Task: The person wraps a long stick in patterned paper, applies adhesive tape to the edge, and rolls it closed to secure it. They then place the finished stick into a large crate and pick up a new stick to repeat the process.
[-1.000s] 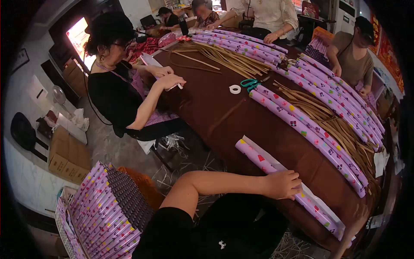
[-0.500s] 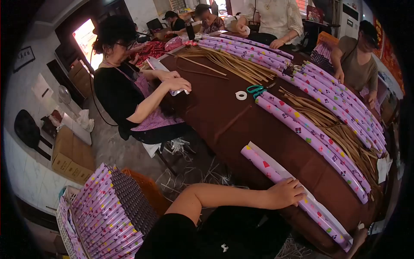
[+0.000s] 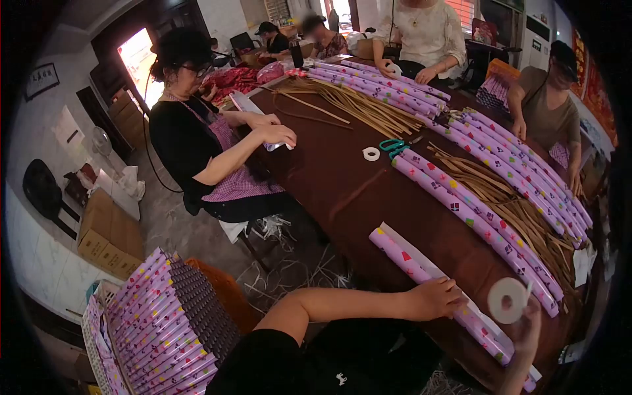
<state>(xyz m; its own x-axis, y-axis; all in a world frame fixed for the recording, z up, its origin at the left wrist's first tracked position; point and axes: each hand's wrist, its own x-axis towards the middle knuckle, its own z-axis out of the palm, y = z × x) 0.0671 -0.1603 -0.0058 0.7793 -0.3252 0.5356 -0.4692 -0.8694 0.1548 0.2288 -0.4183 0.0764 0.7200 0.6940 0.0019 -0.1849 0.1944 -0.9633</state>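
Observation:
In front of me lies a rolled purple patterned sheet, long and tube-like, with a white edge strip along its far side. My left hand is closed over its middle, fingers curled across the top. Near its right end, my right hand is raised and somewhat blurred. It grips a white roll of tape, held above the table and apart from the sheet. Beyond lie two finished-looking purple tubes, side by side.
Green-handled scissors and another white tape roll lie mid-table. Brown strips are spread between purple tubes. A co-worker sits at the left, handling a sheet; others sit or stand around. A basket of stacked tubes is beside me.
My right hand has come up from the lower right edge with the white tape roll now in it. My left hand stays on the rolled sheet. The view has shifted slightly.

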